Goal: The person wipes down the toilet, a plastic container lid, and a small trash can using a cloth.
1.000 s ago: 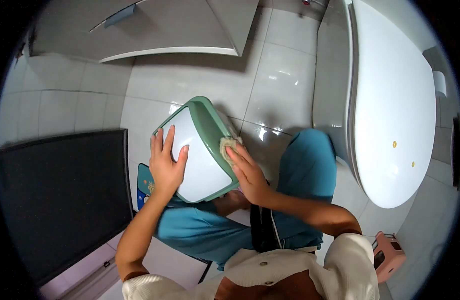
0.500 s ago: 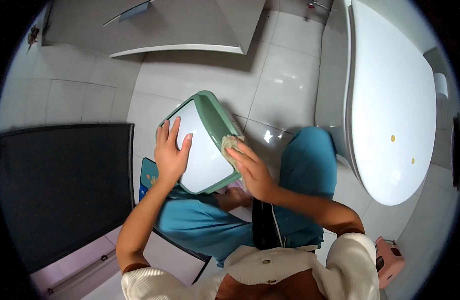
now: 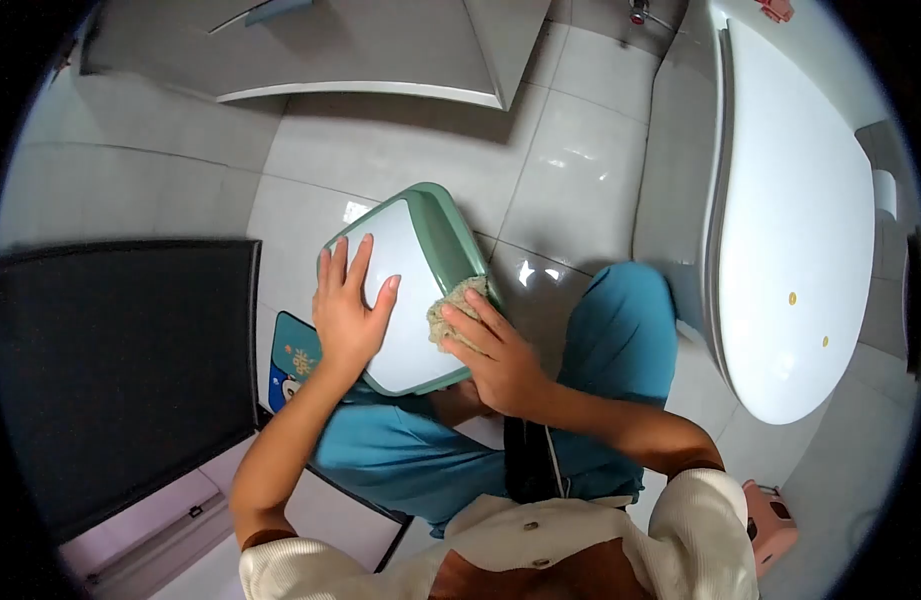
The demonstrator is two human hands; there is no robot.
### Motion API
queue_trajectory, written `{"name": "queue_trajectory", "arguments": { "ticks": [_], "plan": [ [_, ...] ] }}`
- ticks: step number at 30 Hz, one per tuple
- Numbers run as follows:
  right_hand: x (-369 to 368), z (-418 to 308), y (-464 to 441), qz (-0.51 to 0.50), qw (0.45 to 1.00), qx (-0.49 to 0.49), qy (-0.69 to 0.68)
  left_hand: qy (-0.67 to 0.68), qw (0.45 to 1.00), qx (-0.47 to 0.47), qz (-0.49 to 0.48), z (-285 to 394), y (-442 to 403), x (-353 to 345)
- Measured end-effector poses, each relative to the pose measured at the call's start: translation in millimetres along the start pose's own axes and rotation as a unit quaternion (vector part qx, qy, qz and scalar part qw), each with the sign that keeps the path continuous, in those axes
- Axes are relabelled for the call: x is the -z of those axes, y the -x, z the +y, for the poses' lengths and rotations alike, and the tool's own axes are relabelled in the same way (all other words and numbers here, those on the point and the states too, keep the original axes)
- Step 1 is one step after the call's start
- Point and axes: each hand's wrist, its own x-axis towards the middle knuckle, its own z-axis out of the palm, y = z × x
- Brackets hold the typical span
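Note:
A trash bin with a white lid panel and a green rim is between my bent knees. My left hand lies flat on the white panel, thumb apart from the fingers. Under the fingers of my right hand is a crumpled beige-green cloth, held against the lid where the white panel meets the green rim. Most of the bin's body is hidden below its lid.
A white toilet stands at right, and a grey cabinet juts out at the top. A dark panel is at left, beside a patterned mat. A pink container sits at lower right on the tiled floor.
My right hand and the cloth have shifted slightly left, from the green rim further onto the white panel. The left hand stays flat on the lid. The whole view has tilted slightly.

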Motion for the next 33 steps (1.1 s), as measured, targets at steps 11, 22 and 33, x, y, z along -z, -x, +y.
{"name": "queue_trajectory", "arguments": {
  "ticks": [11, 22, 33],
  "plan": [
    [-33.0, 70.9, -88.6, 0.073, 0.962, -0.161, -0.207, -0.003, 1.0, 0.001, -0.007, 1.4, 3.7, 2.2],
    [-20.9, 27.1, -10.5, 0.148, 0.956, -0.213, -0.134, 0.091, 0.988, 0.118, 0.03, -17.4, -3.2, -17.9],
    [-8.1, 144.4, -129.1, 0.104, 0.958, -0.139, -0.229, -0.138, 0.962, -0.221, -0.08, 27.2, 6.6, 18.3]
  ]
}}
